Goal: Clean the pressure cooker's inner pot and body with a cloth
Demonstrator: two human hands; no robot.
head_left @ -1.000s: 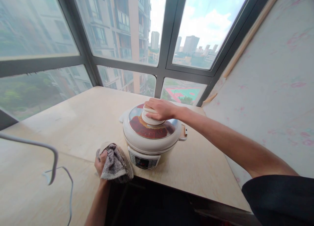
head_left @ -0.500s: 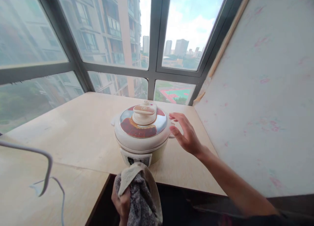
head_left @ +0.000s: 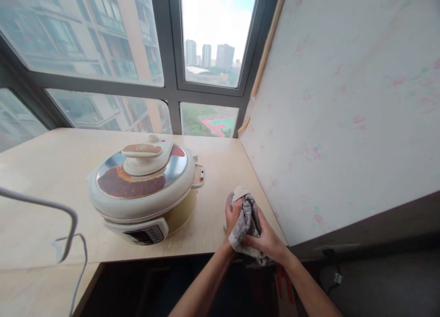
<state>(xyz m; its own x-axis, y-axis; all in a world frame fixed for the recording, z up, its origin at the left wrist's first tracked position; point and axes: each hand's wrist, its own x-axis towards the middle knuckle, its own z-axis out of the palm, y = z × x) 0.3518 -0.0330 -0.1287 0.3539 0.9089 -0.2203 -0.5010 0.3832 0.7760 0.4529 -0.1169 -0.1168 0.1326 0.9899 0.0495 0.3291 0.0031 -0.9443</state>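
Note:
A bunched grey and cream cloth (head_left: 248, 220) is between my two hands, near the front edge of the wooden tabletop (head_left: 220, 165). My left hand (head_left: 233, 214) grips it from the left side, its fingers partly hidden by the folds. From the right, my right hand (head_left: 266, 236) is closed around the same cloth, with the thumb across its front. To the left of both hands stands a white electric pressure cooker (head_left: 144, 202), upright, its lid on. Its shiny lid top carries reddish-brown patches. A side handle (head_left: 199, 175) of the cooker faces my hands without touching them.
A grey bent metal or plastic arm (head_left: 70, 216) and a thin cord (head_left: 82, 257) are at the left. Windows (head_left: 165, 78) rise behind the tabletop. A floral-papered wall (head_left: 326, 115) borders it on the right. Below the front edge is a dark recess (head_left: 165, 285).
My view has turned right, so the cooker appears further left and nearer. The cloth has moved to the cooker's right, and my right hand, empty before, now holds it too.

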